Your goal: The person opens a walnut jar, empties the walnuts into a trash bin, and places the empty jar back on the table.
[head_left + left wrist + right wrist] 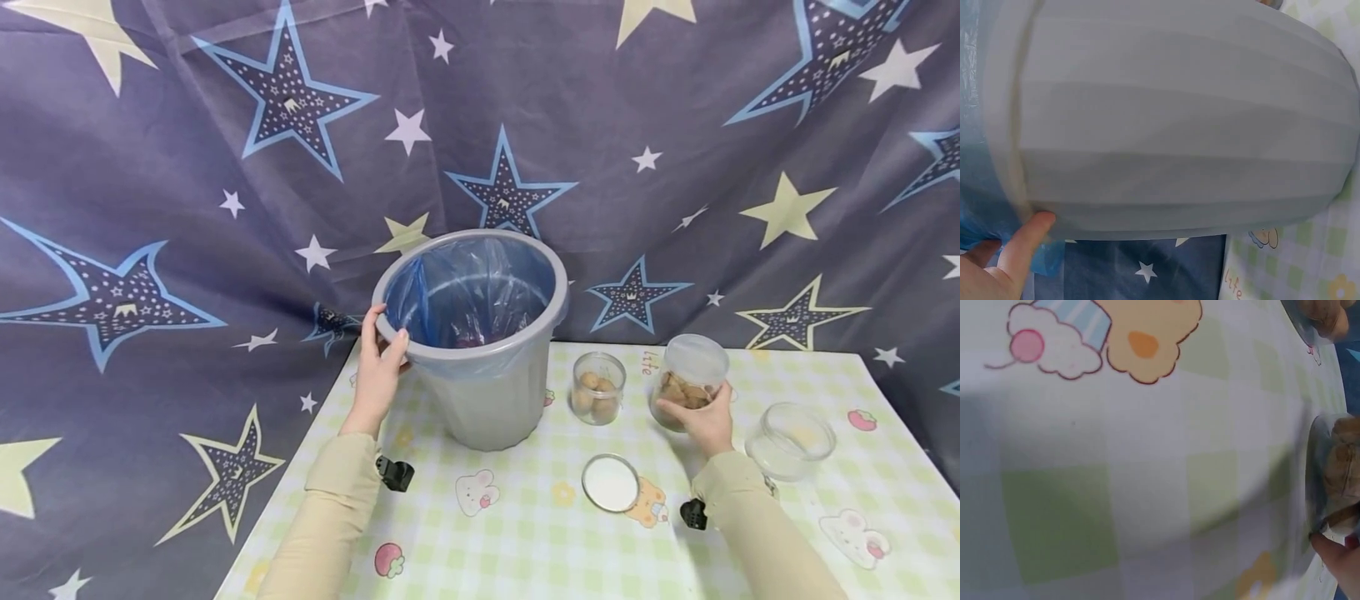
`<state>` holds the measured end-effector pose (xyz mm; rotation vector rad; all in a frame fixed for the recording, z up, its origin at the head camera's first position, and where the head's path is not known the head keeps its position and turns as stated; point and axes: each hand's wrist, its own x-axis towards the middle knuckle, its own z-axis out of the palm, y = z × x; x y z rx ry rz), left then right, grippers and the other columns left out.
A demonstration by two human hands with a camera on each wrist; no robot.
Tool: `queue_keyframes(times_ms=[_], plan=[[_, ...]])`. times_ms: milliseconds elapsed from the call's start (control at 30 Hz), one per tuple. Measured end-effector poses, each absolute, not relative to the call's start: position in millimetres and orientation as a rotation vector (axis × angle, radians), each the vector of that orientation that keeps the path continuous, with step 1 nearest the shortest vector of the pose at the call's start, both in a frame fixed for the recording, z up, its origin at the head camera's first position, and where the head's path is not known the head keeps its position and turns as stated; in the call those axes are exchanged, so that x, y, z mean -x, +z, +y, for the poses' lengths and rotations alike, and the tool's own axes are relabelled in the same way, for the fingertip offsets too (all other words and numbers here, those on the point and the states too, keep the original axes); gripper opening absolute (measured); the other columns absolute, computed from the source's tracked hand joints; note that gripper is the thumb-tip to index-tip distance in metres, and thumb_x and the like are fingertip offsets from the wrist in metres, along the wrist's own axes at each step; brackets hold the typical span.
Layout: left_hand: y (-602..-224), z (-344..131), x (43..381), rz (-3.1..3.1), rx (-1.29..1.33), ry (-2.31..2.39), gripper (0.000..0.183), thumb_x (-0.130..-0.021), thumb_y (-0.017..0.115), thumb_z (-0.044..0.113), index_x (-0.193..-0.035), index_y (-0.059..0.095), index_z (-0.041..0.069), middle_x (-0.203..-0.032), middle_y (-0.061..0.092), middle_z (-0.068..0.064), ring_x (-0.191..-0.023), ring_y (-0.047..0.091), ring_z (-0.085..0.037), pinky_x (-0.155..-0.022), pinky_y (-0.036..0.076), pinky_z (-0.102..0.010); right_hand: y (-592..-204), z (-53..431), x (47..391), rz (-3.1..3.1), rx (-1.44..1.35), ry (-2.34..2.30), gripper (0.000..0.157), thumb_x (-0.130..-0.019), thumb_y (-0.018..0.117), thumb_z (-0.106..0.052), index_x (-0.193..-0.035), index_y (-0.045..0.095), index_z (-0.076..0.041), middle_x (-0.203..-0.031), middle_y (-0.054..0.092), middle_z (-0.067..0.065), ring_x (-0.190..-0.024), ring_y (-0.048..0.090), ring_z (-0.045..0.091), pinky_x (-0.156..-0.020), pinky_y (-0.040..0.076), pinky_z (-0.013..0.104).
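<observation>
A grey bin [487, 404] with a translucent blue liner [480, 292] stands on the table, a little dark reddish matter low inside. My left hand [378, 375] grips its rim at the left; in the left wrist view the thumb [1032, 234] lies against the outer wall. My right hand [705, 421] holds a clear jar [667, 417] of brown lumpy pieces around its lower part. A frosted lid [697, 354] covers that jar. In the right wrist view only part of the right hand [1340, 562] shows at the edge.
Between bin and held jar stands a small glass jar [597, 412] with several round brown pieces. A round white lid [611, 483] lies in front of it. To the right is a clear glass container [791, 458]. A star-patterned curtain [600, 208] hangs behind the checked table [540, 542].
</observation>
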<state>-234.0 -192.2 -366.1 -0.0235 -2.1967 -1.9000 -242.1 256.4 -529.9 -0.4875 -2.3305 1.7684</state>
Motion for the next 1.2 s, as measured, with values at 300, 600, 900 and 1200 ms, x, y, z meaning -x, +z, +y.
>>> queue_keyframes(times_ms=[300, 600, 900, 1200], plan=[[-365, -194, 234, -2.201, 0.018, -1.871, 0.056, -0.097, 0.048, 0.025, -0.147, 0.022, 0.026, -0.135, 0.041, -0.02, -0.114, 0.046, -0.023, -0.091, 0.046, -0.049, -530, 245, 244, -2.278, 0.572, 1.695, 0.109, -0.071, 0.083, -0.018, -0.149, 0.006, -0.012, -0.148, 0.031, 0.025, -0.136, 0.029, 0.042, -0.114, 0.023, 0.051], [-369, -193, 235, -2.197, 0.014, -1.886, 0.055, -0.097, 0.048, 0.024, -0.147, 0.022, 0.024, -0.136, 0.04, -0.022, -0.116, 0.046, -0.024, -0.09, 0.047, -0.047, -538, 248, 243, -2.242, 0.611, 1.631, 0.104, -0.069, 0.083, -0.019, -0.147, 0.015, -0.009, -0.144, 0.037, 0.023, -0.132, 0.036, 0.039, -0.112, 0.027, 0.049], [-370, -195, 230, -2.208, -0.001, -1.875, 0.055, -0.098, 0.047, 0.025, -0.147, 0.022, 0.025, -0.136, 0.04, -0.021, -0.116, 0.045, -0.023, -0.091, 0.046, -0.048, -531, 253, 231, -2.268, 0.557, 1.697, 0.101, -0.074, 0.08, -0.015, -0.147, 0.011, -0.007, -0.143, 0.035, 0.022, -0.13, 0.036, 0.036, -0.111, 0.028, 0.048], [-369, -193, 235, -2.199, 0.016, -1.888, 0.055, -0.098, 0.047, 0.026, -0.147, 0.022, 0.027, -0.133, 0.04, -0.019, -0.115, 0.045, -0.023, -0.092, 0.046, -0.047, -516, 253, 221, -2.337, 0.45, 1.684, 0.097, -0.073, 0.08, -0.013, -0.145, 0.015, -0.006, -0.14, 0.036, 0.02, -0.124, 0.038, 0.032, -0.107, 0.031, 0.048]])
